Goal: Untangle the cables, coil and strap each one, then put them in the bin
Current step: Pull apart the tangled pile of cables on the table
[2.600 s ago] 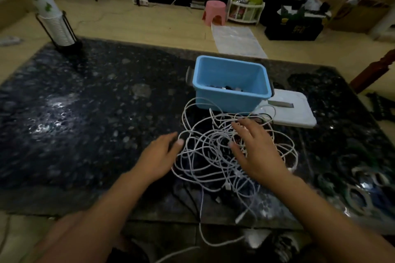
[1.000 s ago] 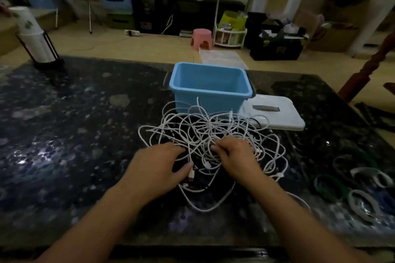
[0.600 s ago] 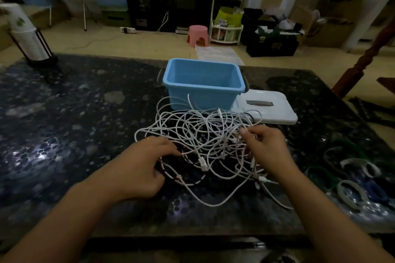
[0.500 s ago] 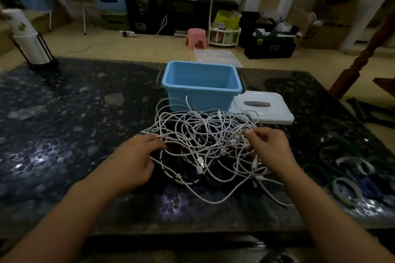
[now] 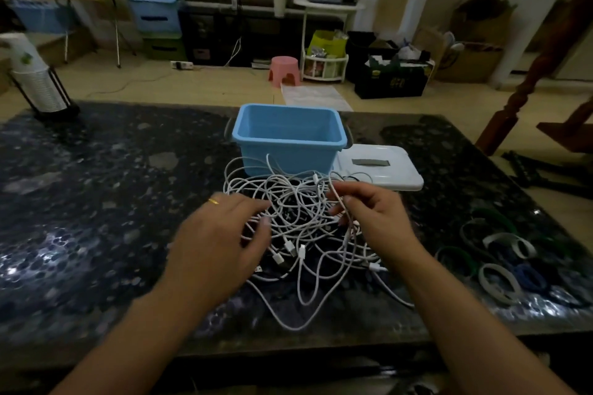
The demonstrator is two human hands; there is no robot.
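Our right hand (image 5: 372, 218) seems to pinch a strand of the cables (image 5: 298, 228); our left hand (image 5: 221, 240) rests spread, gripping nothing. They're light, limp, snaggy: we'd take a plug end.

Home rm: stool (image 5: 284, 70), storage boxes (image 5: 155, 18)

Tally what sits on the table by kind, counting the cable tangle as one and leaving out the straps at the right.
blue bin: 1
white lid: 1
cable tangle: 1
cup stack in its stand: 1
Total: 4
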